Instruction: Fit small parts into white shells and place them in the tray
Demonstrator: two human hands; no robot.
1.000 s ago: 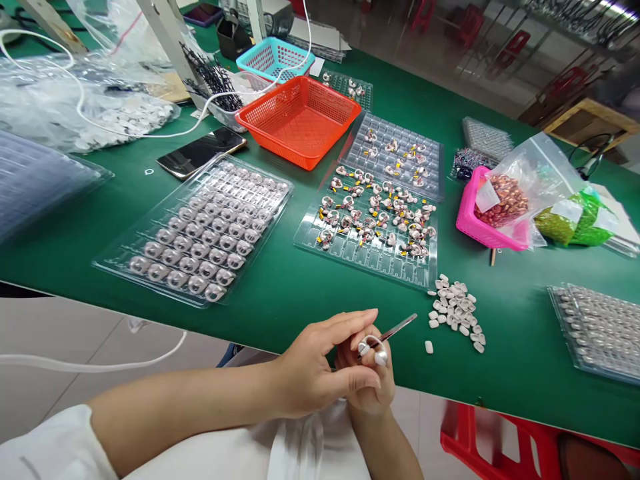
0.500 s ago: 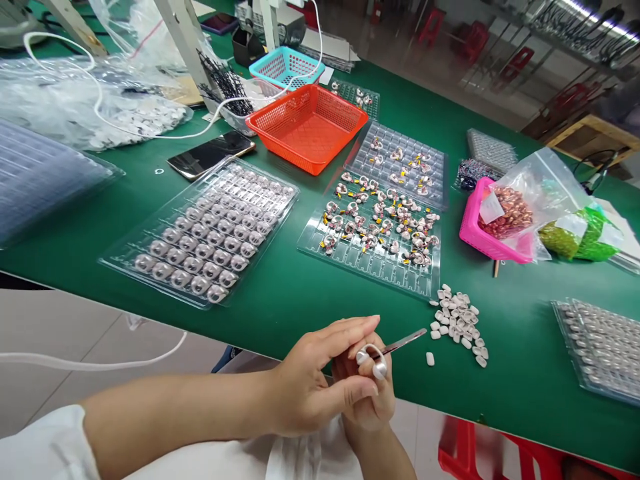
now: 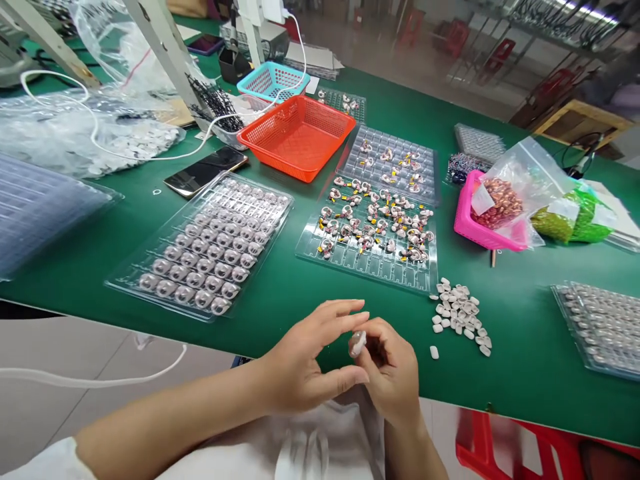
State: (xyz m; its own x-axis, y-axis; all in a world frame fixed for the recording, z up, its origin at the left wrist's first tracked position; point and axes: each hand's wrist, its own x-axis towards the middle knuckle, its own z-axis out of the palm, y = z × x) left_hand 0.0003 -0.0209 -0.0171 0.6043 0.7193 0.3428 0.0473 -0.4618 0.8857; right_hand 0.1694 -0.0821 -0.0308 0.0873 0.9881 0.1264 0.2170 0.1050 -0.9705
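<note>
My left hand (image 3: 305, 357) and my right hand (image 3: 393, 367) meet at the near edge of the green table (image 3: 280, 293). Between their fingertips sits a small white plastic part (image 3: 358, 343). The right hand's fingers are curled around it. My left hand's fingers are loosely spread, with thumb and forefinger close to the part. A pile of small white caps (image 3: 460, 317) lies just right of my hands. The tweezers are not visible now.
A clear tray of pink-grey parts (image 3: 210, 250) lies to the left, and trays with small wired components (image 3: 373, 230) lie ahead. An orange basket (image 3: 297, 137), a phone (image 3: 206, 171), a pink basket with bagged beads (image 3: 493, 213) and another filled tray (image 3: 597, 327) surround them.
My right hand has turned palm down and the tweezers have gone out of sight. The white part now sits between both hands' fingertips. The view shifted slightly.
</note>
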